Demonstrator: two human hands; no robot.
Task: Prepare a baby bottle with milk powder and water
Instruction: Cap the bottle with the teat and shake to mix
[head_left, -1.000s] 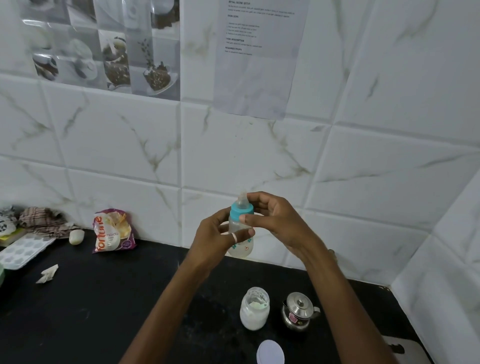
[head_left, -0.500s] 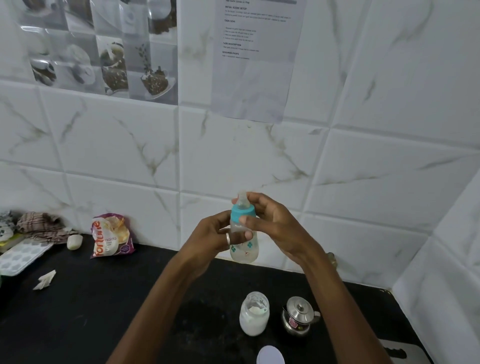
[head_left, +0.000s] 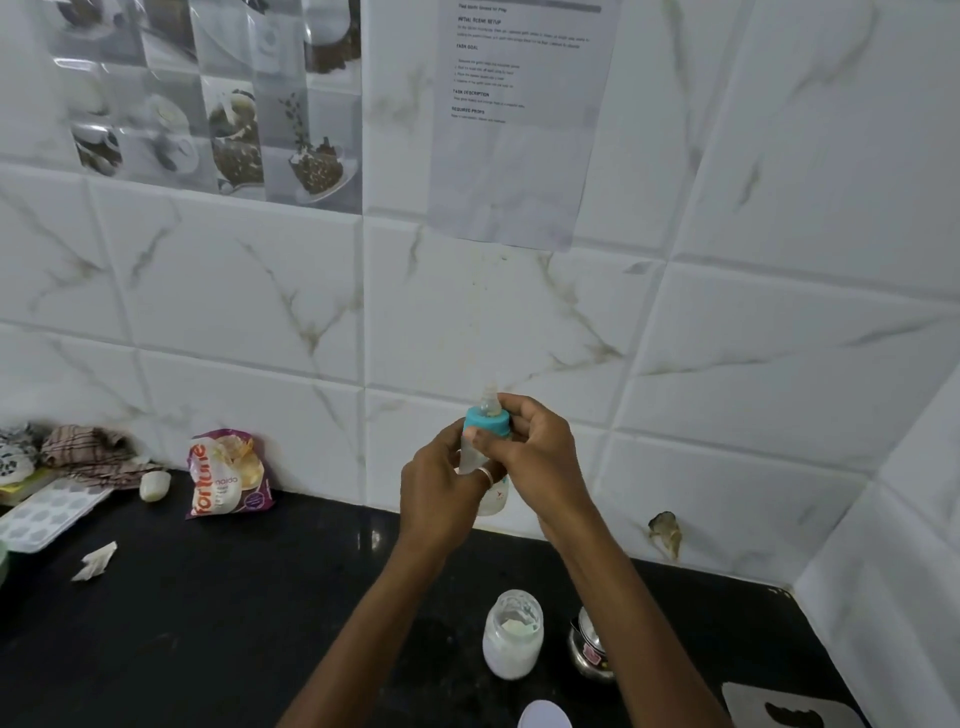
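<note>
We hold the bottle (head_left: 494, 500) in the air in front of the wall (head_left: 467, 322), above the far part of the counter (head_left: 208, 623) and well above the open jar (head_left: 513, 642). The left hand (head_left: 441, 488) has its fingers curled around the body of the bottle. The right hand (head_left: 535, 457) pinches the teal cap (head_left: 487, 422) between the thumb and the bent fingers.

We judge that the step is to turn the cap on the bottle. Whether it is being closed or opened, we cannot tell.

To do it well, we should keep the bottle upright and let the left hand only hold, without squeezing the soft body. The right hand should turn the cap by its ring, not by the teat. The thread must sit straight, because a crooked cap could leak when we shake. It is also better to stay over the counter, and not directly above the jar, which has no lid; the white lid (head_left: 543, 716) lies near us.

Compared with one second ago, the hands are closer together. The left hand now covers more of the bottle, so only its bottom and a narrow strip show. The bottle is at almost the same height. The right arm now hides part of the metal pot (head_left: 589, 649).
</note>
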